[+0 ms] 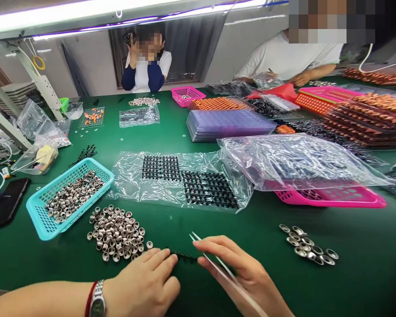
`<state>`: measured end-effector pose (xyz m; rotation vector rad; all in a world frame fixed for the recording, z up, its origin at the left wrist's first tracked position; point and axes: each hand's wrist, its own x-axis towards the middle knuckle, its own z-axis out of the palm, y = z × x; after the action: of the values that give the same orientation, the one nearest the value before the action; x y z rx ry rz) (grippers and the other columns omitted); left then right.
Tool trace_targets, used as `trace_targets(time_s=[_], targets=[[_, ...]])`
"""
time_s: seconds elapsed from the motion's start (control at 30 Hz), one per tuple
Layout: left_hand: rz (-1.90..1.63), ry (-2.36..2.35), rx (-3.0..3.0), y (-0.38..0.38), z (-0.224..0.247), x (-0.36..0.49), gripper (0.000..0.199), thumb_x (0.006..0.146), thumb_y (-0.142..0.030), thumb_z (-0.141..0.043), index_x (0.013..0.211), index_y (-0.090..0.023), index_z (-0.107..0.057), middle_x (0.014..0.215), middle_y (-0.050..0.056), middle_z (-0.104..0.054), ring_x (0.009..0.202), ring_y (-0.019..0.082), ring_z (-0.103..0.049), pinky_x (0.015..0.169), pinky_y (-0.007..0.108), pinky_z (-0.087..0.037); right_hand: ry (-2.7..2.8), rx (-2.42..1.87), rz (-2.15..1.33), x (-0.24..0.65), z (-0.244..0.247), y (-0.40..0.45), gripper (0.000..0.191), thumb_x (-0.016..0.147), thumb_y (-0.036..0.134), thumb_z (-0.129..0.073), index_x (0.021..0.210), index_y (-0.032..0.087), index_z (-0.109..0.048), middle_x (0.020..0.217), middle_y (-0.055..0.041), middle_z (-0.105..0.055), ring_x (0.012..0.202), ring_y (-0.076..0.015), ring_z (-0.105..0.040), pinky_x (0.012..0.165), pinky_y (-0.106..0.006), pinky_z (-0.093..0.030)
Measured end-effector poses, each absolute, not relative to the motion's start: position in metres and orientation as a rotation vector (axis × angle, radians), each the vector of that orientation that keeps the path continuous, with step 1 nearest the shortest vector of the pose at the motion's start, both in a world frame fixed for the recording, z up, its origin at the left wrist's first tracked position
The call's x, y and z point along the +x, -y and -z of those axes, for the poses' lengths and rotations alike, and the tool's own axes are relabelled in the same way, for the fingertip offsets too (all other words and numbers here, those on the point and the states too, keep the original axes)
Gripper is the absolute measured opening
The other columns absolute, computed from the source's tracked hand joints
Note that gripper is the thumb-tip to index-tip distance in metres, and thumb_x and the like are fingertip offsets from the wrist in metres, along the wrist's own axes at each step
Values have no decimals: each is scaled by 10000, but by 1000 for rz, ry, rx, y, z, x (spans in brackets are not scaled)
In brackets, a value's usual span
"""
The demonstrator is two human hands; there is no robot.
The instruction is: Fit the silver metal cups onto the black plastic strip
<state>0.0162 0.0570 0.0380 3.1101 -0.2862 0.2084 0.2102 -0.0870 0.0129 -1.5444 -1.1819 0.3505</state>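
Observation:
My left hand (148,281), with a watch on its wrist, has its fingers closed on the left end of a thin black strip (185,256). The strip lies low over the green table. In my right hand (239,268) are white tweezers (218,267), their tips slightly apart above the strip's right end. The fingers of that hand reach close to the strip; whether they touch it I cannot tell. A pile of silver metal rings (117,231) lies just beyond my left hand. More rings fill a turquoise basket (41,222). Several larger silver rings (305,246) lie to the right.
Black strips in rows (211,189) lie on a clear plastic bag (128,176). A full plastic bag (300,160) rests over a pink basket (333,198). Stacked clear trays (227,125) stand behind. A phone (8,202) lies left. Two people sit across the table.

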Motion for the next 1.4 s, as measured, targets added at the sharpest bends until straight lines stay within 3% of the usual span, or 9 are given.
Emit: trace_targets(time_s=[0.07,0.1,0.17,0.3,0.37,0.5,0.87,1.4], targets=[[-237,318,3154,-52,-27,20,159,1016,-295,-593,1036,-160,-675,1307,182,-769,1197,299,-731,1028,400,-556,825,-1565,-499,196,-9,85,325,961,574,-684,999,283,-822,929,-54,-763,796,-189,-733,715,-250,-612],[-272,320,3178,-49,-20,21,166,1027,-301,-582,1018,-165,-676,1275,184,-781,1168,303,-742,1006,404,-563,685,-1566,-568,189,-6,84,380,943,628,-680,969,270,-806,867,-35,-743,669,-158,-671,643,-238,-588],[-399,325,3217,-42,-8,23,175,1036,-291,-567,953,-174,-667,1205,188,-802,1095,308,-765,954,406,-573,565,-1552,-623,180,1,80,419,916,659,-695,920,248,-771,768,-12,-699,637,-153,-634,618,-230,-567],[-790,356,3196,-36,7,25,234,1016,-200,-552,789,-193,-605,1056,168,-833,911,264,-793,843,351,-583,685,-1540,-614,178,9,71,360,900,576,-748,797,233,-711,710,-1,-671,608,-143,-640,575,-206,-545],[-887,353,3171,-38,9,26,227,1003,-180,-559,780,-194,-601,1030,161,-837,918,259,-797,839,336,-585,659,-1577,-550,178,10,69,340,899,561,-754,809,236,-710,730,-1,-675,616,-139,-644,583,-200,-542],[-830,333,3200,-44,18,26,184,1006,-207,-576,826,-193,-611,1085,181,-831,1003,278,-798,899,357,-591,616,-1648,-543,173,16,69,314,908,551,-744,892,239,-706,768,-12,-710,616,-152,-682,584,-214,-571],[-908,320,3150,-45,28,25,194,1034,-189,-576,843,-199,-608,1056,120,-847,1006,233,-815,855,289,-637,716,-1779,-574,167,22,68,305,944,535,-701,832,251,-701,702,-3,-719,568,-151,-691,557,-203,-557],[-928,303,3136,-44,24,26,171,1027,-163,-569,868,-178,-631,1008,130,-845,974,230,-816,891,301,-631,831,-1804,-570,167,15,64,273,1000,495,-625,872,261,-681,726,12,-723,569,-144,-697,549,-200,-556]])
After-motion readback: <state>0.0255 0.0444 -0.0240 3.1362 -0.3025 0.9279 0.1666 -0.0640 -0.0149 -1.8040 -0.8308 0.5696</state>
